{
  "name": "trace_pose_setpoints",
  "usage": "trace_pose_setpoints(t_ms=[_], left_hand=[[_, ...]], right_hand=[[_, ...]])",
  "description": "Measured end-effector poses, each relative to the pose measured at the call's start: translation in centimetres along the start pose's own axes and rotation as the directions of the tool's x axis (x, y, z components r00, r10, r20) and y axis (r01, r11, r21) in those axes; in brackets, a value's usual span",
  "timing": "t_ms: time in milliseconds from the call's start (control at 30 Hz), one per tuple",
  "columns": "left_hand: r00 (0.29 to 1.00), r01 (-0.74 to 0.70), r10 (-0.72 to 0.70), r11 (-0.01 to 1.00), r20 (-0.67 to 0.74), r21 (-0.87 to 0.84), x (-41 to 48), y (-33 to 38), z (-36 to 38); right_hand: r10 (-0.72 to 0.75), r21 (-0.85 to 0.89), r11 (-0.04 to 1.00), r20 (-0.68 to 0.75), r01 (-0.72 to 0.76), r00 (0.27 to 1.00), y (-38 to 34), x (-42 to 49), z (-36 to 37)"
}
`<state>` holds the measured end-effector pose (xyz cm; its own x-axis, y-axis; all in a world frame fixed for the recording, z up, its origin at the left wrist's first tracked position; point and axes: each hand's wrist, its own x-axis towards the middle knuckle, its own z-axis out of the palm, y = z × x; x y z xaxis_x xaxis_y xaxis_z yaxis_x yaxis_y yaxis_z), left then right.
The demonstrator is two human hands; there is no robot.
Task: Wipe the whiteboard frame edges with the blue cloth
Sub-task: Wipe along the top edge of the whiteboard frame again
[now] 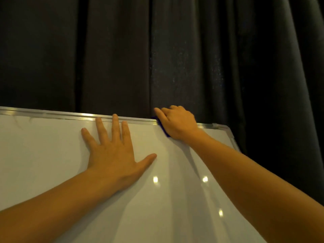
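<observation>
Blue cloth point(164, 130) shows only as a thin strip under the right hand point(177, 123), which is curled over the top frame edge point(70, 115) of the whiteboard point(52, 163), toward its top right corner. The right grip is closed around the cloth, pressing it against the silver metal frame where the frame meets the white surface; the index finger points leftward along the edge and the other fingers fold over the back of the frame. Most of the cloth is hidden beneath the palm.

The left hand point(114, 151) lies flat on the white surface just below the top frame edge, left of the right hand and apart from it. Its grip is wide, fingers spread, holding nothing; the tip of the middle finger reaches onto the metal strip. Both forearms are bare. Behind the board hangs a dark curtain point(175, 50) in vertical folds.
</observation>
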<state>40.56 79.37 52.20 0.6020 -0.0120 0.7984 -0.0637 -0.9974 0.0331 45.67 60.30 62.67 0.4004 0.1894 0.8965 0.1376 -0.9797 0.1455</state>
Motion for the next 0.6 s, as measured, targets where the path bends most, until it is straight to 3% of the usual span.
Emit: trace_pose_setpoints(t_ms=[67, 133, 200, 333, 400, 500, 600], left_hand=[[1.000, -0.011, 0.011, 1.000, 0.005, 0.002, 0.1, 0.7, 0.0], [1.000, -0.018, 0.018, 1.000, 0.018, 0.005, 0.0, 2.0, 0.0], [0.999, -0.013, 0.012, 1.000, 0.039, 0.015, 0.1, 3.9, -0.1], [0.998, 0.060, -0.062, 0.997, 0.033, 0.041, 1.3, 7.3, 0.0], [0.999, 0.047, -0.047, 0.998, 0.012, 0.040, 1.7, 7.6, 0.3], [1.000, -0.029, 0.030, 0.999, -0.003, 0.031, 1.7, 7.2, 1.1], [0.998, -0.060, 0.060, 0.998, -0.013, 0.018, 1.7, 8.1, 1.6]], right_hand=[[0.157, -0.098, 0.984, 0.045, -0.152, 0.987, 5.2, -0.9, -0.3], [0.230, -0.200, 0.956, 0.062, -0.214, 0.971, 7.6, -1.2, -0.3], [0.164, -0.231, 0.962, 0.060, -0.147, 0.985, 6.4, -0.8, 0.1], [-0.091, -0.037, 0.995, -0.018, 0.090, 0.996, 2.5, -1.1, 1.0], [-0.059, -0.039, 0.997, 0.013, 0.060, 0.998, 5.0, -1.1, 0.5], [0.128, -0.038, 0.991, 0.074, -0.125, 0.989, 11.0, -1.5, 0.0], [0.149, -0.029, 0.989, 0.072, -0.148, 0.986, 11.6, -1.1, 0.3]])
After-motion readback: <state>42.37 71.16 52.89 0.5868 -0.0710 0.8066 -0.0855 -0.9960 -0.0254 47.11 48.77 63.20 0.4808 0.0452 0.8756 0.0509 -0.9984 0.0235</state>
